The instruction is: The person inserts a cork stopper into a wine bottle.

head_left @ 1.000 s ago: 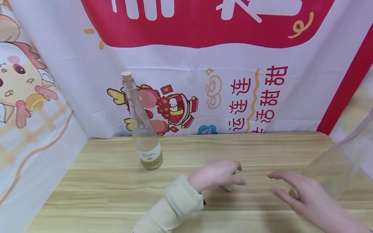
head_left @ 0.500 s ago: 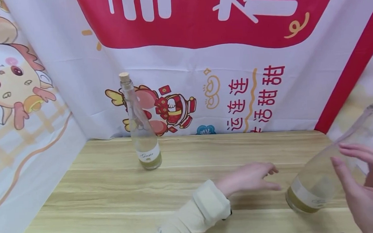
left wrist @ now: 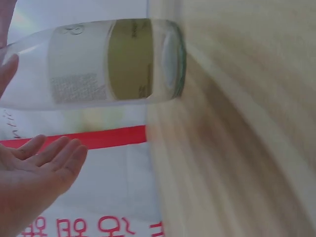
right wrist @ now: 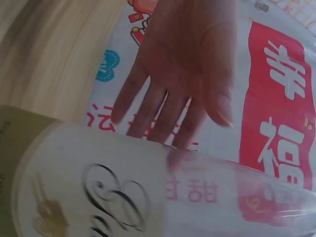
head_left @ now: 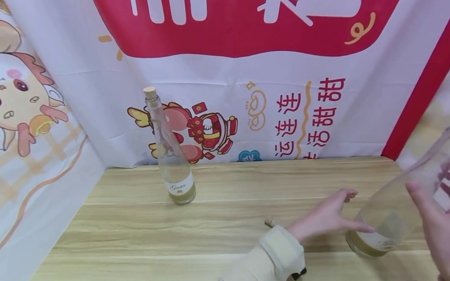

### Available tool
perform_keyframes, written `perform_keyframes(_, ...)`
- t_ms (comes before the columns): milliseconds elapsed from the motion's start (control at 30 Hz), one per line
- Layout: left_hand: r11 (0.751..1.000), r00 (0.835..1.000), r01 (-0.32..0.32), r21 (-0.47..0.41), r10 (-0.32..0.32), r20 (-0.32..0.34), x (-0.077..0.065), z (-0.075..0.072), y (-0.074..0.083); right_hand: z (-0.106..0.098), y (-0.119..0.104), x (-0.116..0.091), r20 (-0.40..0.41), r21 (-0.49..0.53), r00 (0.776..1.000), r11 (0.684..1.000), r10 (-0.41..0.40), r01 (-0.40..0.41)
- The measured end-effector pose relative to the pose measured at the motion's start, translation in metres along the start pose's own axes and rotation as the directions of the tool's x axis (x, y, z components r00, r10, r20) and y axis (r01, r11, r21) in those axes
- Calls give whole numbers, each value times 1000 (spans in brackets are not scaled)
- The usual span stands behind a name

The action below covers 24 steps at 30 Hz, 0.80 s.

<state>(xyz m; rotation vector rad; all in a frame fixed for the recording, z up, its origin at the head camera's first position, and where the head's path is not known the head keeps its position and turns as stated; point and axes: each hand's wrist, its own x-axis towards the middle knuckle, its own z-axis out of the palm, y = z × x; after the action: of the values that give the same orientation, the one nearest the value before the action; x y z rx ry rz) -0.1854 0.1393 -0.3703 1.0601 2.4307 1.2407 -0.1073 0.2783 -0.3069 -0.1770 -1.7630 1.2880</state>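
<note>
An uncorked clear bottle (head_left: 394,203) with a white and gold label stands at the table's right in the head view. My left hand (head_left: 328,218) reaches to its lower left, fingers and thumb spread; whether it touches the glass cannot be told. At the bottle's right side is my right hand (head_left: 449,226), thumb before the glass and fingers near its upper part, not visibly closed round it. The left wrist view shows the left hand's palm (left wrist: 42,170) below the bottle (left wrist: 94,64). In the right wrist view, the bottle (right wrist: 98,182) partly covers a spread hand (right wrist: 173,69).
A second bottle (head_left: 174,168), with a cork (head_left: 150,92) in its neck, stands at the back left of the wooden table (head_left: 131,243). A small cork-like piece (head_left: 269,222) lies left of the left hand. A printed cloth (head_left: 213,69) hangs behind the table.
My left hand has moved right to the uncorked bottle, exposing the small piece on the table. My right hand has moved right and round to the bottle's right side.
</note>
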Motion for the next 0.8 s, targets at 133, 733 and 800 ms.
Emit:
perform_keyframes(133,996,999,35,-79,-36,-11,6,16,1,5,10,0,12,256,998,964,67,-68)
perform_keyframes(733,998,989,60,34,-55,-137,13,48,13,9,35,-5,155,511,987,858,-43,-43)
perform_keyframes(800,995,987,66,75,-54,-149,10,46,14,11,33,-8,154,502,986,864,-58,-28)
